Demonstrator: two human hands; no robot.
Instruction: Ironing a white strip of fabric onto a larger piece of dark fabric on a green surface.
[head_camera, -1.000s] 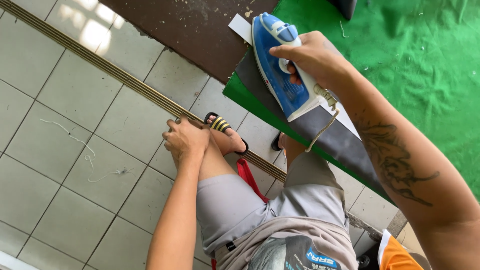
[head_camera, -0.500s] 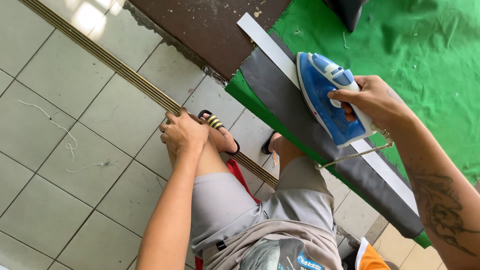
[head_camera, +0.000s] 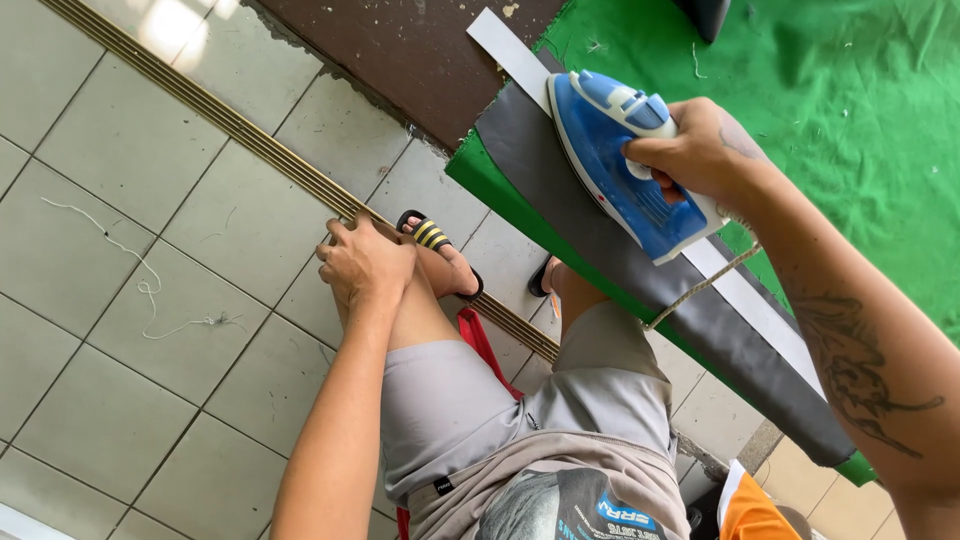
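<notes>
- The right hand (head_camera: 700, 155) holds a blue and white steam iron (head_camera: 620, 160) by its handle; the grip is wrapped tight around the handle, fingers on the near side.
- The iron lies with its flat sole down on a long dark grey strip of fabric (head_camera: 610, 255), near the upper end of the strip.
- The grey strip runs diagonally along the edge of the counter (head_camera: 860, 120), which is covered with a green cloth.
- A narrow white strip (head_camera: 510, 50) lies along the grey fabric on the side away from the person; it passes under the iron and shows again below it.
- A beige braided cord (head_camera: 700, 290) hangs from the back of the iron and crosses the grey fabric toward the person's leg.
- The left hand (head_camera: 365, 265) rests on the person's raised left knee; its grip is loosely bent over the knee and holds nothing.
- The person wears grey shorts (head_camera: 450, 410) and a black sandal with yellow stripes (head_camera: 432, 235) on the foot just beside the left hand.
- The floor (head_camera: 120, 200) is of pale grey tiles, with a metal rail (head_camera: 230, 125) going diagonally over it, and a loose white thread (head_camera: 130, 270) lies on the tiles well apart from the left hand.
</notes>
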